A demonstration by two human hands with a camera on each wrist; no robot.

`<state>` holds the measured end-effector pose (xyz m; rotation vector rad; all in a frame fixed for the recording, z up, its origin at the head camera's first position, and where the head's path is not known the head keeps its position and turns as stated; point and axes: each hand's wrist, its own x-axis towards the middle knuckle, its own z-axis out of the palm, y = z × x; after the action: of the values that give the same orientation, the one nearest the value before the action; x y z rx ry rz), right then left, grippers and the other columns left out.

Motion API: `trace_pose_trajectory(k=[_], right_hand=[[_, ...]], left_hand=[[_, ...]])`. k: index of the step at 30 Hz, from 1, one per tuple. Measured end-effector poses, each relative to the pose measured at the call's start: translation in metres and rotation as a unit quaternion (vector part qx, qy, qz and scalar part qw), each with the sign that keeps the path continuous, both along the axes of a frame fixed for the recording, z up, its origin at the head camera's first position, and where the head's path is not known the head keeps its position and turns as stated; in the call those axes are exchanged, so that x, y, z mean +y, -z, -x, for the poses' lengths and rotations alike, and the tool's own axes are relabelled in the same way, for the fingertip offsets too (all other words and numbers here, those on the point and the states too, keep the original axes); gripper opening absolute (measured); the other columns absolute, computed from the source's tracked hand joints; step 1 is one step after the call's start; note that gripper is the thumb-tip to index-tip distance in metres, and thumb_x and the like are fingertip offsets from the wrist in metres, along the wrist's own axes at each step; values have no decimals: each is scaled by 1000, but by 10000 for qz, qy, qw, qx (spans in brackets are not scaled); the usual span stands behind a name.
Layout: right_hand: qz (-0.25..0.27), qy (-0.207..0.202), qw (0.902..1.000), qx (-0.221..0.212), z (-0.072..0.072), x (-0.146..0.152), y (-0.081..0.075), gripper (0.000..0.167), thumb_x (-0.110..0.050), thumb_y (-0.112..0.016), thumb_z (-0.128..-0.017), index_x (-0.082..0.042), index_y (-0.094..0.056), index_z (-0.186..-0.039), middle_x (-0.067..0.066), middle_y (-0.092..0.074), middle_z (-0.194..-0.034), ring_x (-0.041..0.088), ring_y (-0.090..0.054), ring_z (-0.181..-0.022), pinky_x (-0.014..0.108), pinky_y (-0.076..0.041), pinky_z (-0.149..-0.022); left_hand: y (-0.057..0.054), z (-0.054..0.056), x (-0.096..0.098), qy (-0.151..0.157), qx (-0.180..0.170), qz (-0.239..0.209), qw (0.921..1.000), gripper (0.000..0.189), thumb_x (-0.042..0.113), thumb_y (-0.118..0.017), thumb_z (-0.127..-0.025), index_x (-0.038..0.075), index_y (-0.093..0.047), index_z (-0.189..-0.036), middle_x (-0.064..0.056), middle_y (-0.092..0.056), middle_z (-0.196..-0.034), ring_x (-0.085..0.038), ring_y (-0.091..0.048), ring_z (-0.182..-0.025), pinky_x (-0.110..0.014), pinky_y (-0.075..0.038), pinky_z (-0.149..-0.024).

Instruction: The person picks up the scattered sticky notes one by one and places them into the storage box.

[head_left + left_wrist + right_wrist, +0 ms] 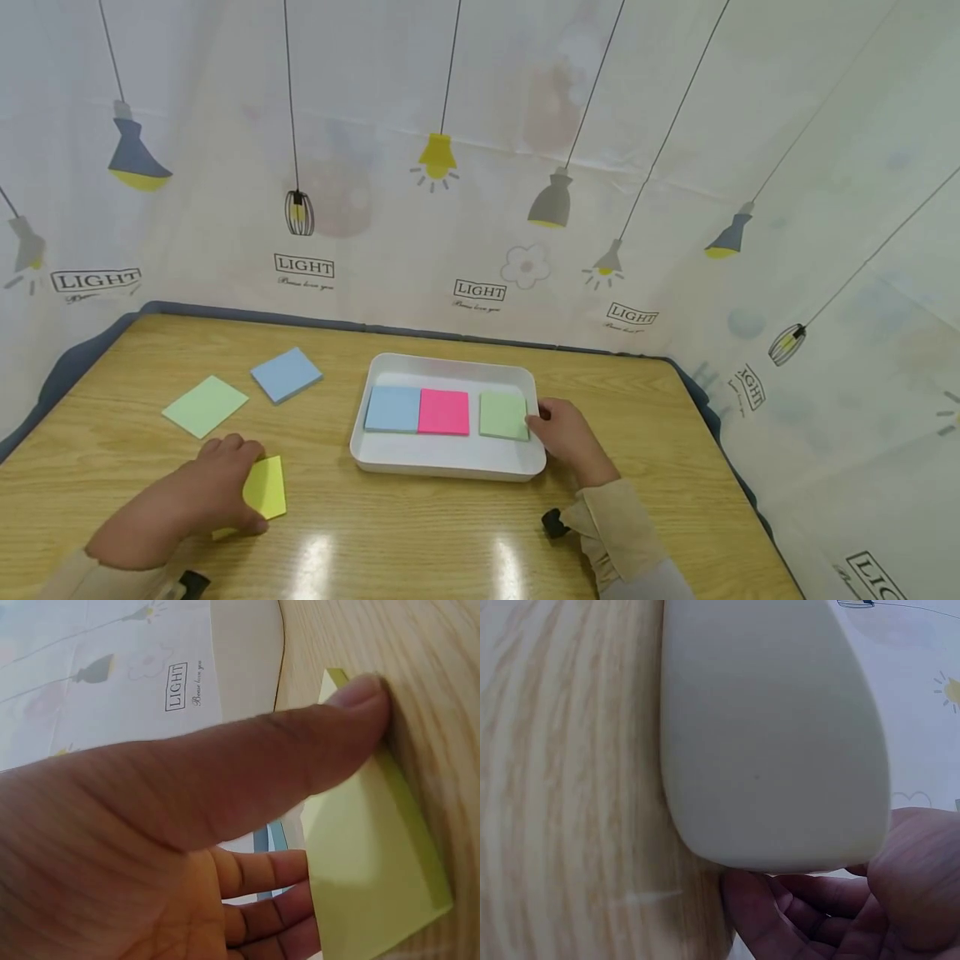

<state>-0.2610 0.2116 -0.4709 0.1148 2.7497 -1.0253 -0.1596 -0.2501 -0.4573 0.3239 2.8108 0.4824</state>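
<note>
Before lamp-printed sheeting [480,233], a wooden table [420,533], left fingers [240,447] round a yellow pad [267,487], right fingers [761,911] round a tray rim [450,471].

Left hand [213,487]: held a pinch, thumb [255,769] stretched out opposite the fingers [274,871]. Left forearm: sleeved cuff [101,579], slanted in behind that hand. Right hand [566,435]: gripped with bent fingers [761,911], well apart from the left and farther forward. Right forearm: sleeve [618,529] trailed back from the wrist, angled outward behind the hand.
</note>
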Motion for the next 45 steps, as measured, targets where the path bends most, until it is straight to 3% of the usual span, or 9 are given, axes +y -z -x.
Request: trace_pose_trajectory(k=[13, 31, 45], right_hand=[[-19, -77, 9999, 64, -1, 1, -1, 29, -21, -59, -100, -5, -69, -122, 7, -69, -108, 20, -57, -90, 32, -49, -76], [55, -86, 9999, 73, 1, 2, 3, 25, -20, -59, -100, -5, -70, -117, 7, -68, -103, 20, -57, -86, 31, -48, -72], [-64, -51, 10000, 42, 2, 2, 3, 28, -21, -59, -100, -6, -69, -121, 7, -68, -109, 20, -58, -91, 34, -50, -78]], left_hand=[[2, 1, -1, -91, -38, -1, 10000, 91, 47, -95, -58, -7, -53, -118, -14, -49, -100, -30, -43, -90, -42, -45, -72], [3, 1, -2, -94, -5, 24, 10000, 95, 51, -93, -59, -7, -52, -122, -17, -53, -103, -31, -48, -89, -50, -48, -73], [7, 1, -2, -128, 4, -6, 9999, 98, 53, -93, -59, -9, -51, -121, -17, -50, -100, -32, -47, -89, -51, -48, -74]])
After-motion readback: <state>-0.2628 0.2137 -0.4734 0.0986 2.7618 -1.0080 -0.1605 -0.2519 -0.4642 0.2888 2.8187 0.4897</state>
